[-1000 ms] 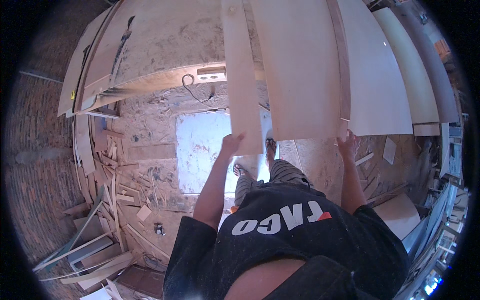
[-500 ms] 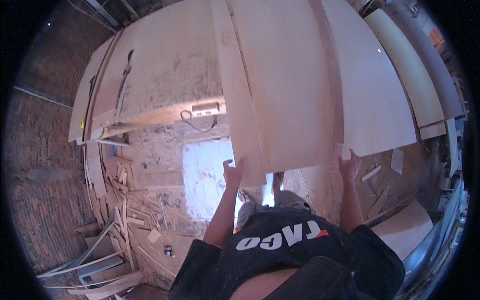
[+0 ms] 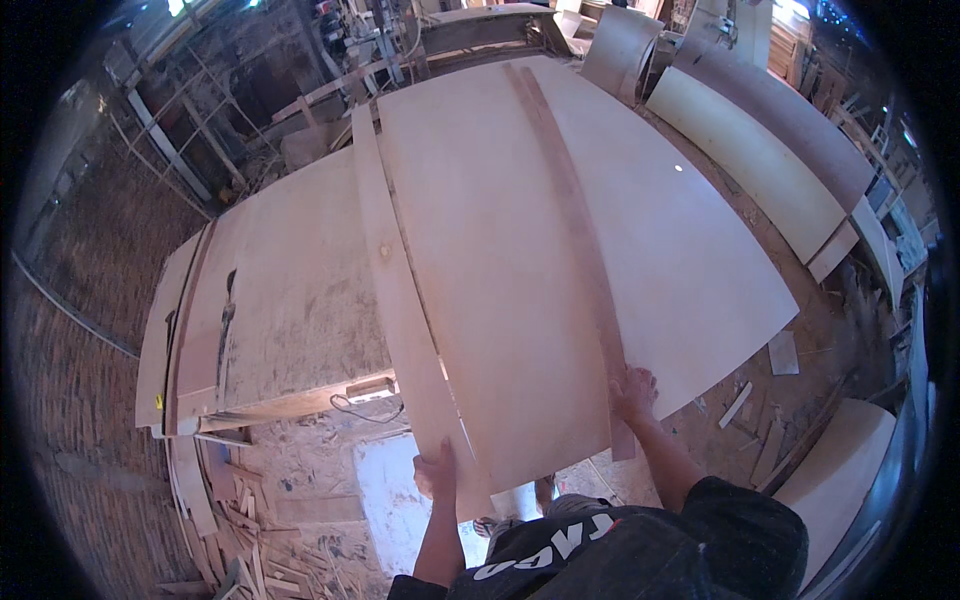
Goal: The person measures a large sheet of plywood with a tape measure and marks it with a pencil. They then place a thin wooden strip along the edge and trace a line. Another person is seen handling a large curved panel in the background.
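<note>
Lower centre, the right hand (image 3: 634, 394) has reached farther up the dark strip (image 3: 573, 220), hold unclear, left hand (image 3: 435, 474) gripping the pale board (image 3: 404, 300): both pieces tended.

At left, a brick wall (image 3: 90, 400) borders a dusty floor (image 3: 318, 458) strewn with wood scraps (image 3: 258, 565).

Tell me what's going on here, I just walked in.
A person is handling long wooden pieces at a work table. The left hand grips the left edge of a narrow pale board near its near end. The right hand is on a brown strip; whether it grips is hard to tell. Between them lies a wide pale panel, with a thin gap beside the narrow board. Wood scraps litter the floor.
</note>
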A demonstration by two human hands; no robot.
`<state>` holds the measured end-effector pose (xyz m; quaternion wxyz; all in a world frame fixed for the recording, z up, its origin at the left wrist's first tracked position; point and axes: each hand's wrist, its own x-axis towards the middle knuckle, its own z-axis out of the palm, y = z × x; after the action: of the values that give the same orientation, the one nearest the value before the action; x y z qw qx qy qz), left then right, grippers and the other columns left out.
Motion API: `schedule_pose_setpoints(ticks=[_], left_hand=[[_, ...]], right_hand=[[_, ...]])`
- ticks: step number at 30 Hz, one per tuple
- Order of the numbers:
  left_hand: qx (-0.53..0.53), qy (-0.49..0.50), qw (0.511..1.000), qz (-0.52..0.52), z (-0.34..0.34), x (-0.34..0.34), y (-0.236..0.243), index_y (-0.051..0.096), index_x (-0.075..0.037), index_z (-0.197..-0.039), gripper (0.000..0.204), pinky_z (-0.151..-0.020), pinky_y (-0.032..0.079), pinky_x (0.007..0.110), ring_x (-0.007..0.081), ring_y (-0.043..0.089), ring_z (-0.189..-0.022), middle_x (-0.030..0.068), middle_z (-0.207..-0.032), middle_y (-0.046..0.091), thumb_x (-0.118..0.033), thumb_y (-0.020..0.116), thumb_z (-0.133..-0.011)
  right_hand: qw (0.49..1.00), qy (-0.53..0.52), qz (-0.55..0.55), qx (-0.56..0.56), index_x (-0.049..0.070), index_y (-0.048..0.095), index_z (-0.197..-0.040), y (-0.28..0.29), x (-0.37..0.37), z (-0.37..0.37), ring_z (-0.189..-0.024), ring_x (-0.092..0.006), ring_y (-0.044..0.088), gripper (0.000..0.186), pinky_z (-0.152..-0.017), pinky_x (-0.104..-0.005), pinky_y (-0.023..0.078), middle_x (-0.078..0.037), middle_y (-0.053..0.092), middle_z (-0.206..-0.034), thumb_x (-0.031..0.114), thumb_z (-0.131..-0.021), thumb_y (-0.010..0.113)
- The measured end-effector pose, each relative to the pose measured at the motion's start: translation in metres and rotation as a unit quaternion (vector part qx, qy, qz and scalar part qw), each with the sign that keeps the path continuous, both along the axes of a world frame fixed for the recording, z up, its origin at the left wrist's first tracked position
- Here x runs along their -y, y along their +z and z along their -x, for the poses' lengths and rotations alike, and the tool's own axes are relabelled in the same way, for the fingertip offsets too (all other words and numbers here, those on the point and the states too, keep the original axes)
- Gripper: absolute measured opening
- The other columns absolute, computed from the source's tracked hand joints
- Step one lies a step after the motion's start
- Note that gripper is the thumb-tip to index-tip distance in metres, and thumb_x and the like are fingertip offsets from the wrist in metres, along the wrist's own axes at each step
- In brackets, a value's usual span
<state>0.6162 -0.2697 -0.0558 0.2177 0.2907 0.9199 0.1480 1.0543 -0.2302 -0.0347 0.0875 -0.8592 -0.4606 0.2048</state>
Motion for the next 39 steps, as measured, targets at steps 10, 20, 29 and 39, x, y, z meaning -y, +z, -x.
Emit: schedule_pose_setpoints(ticks=[10, 20, 29, 39], left_hand=[[-0.015, -0.044, 0.999, 0.006, 0.002, 0.004, 0.006, 0.067, -0.002, -0.111, 0.087, -0.085, 0.058, 0.051, 0.0409, 0.074, -0.097, 0.0203, -0.103, 0.076, -0.075, 0.082, -0.065], [0.029, -0.087, 0.995, -0.038, 0.013, -0.011, 0.004, 0.065, -0.002, -0.110, 0.089, -0.085, 0.059, 0.049, 0.0376, 0.074, -0.097, 0.0199, -0.101, 0.075, -0.076, 0.083, -0.063], [0.028, -0.051, 0.997, 0.040, -0.003, -0.018, 0.012, 0.057, 0.000, -0.121, 0.098, -0.091, 0.057, 0.051, 0.0359, 0.070, -0.108, 0.0184, -0.117, 0.069, -0.068, 0.091, -0.059], [0.061, -0.096, 0.993, 0.014, 0.010, -0.014, 0.005, 0.052, 0.000, -0.123, 0.101, -0.088, 0.058, 0.052, 0.0398, 0.071, -0.106, 0.0216, -0.113, 0.071, -0.066, 0.092, -0.058]], right_hand=[[0.996, 0.044, -0.057, 0.061, 0.016, 0.054, -0.145, 0.004, 0.013, 0.013, -0.135, -0.0413, 0.043, 0.059, -0.111, -0.0583, 0.035, -0.019, 0.048, -0.144, 0.042, -0.093, 0.065], [0.990, 0.063, -0.089, 0.087, 0.014, 0.052, -0.147, -0.011, 0.017, 0.003, -0.137, -0.0413, 0.041, 0.061, -0.111, -0.0583, 0.036, -0.019, 0.047, -0.146, 0.047, -0.096, 0.060], [0.990, 0.085, -0.051, 0.100, 0.011, 0.052, -0.147, -0.005, 0.015, 0.007, -0.137, -0.0424, 0.042, 0.063, -0.111, -0.0590, 0.036, -0.020, 0.047, -0.147, 0.047, -0.097, 0.061], [0.983, 0.113, -0.102, 0.103, 0.010, 0.051, -0.149, -0.033, 0.016, -0.013, -0.137, -0.0440, 0.044, 0.064, -0.108, -0.0618, 0.041, -0.021, 0.047, -0.148, 0.047, -0.098, 0.061]])
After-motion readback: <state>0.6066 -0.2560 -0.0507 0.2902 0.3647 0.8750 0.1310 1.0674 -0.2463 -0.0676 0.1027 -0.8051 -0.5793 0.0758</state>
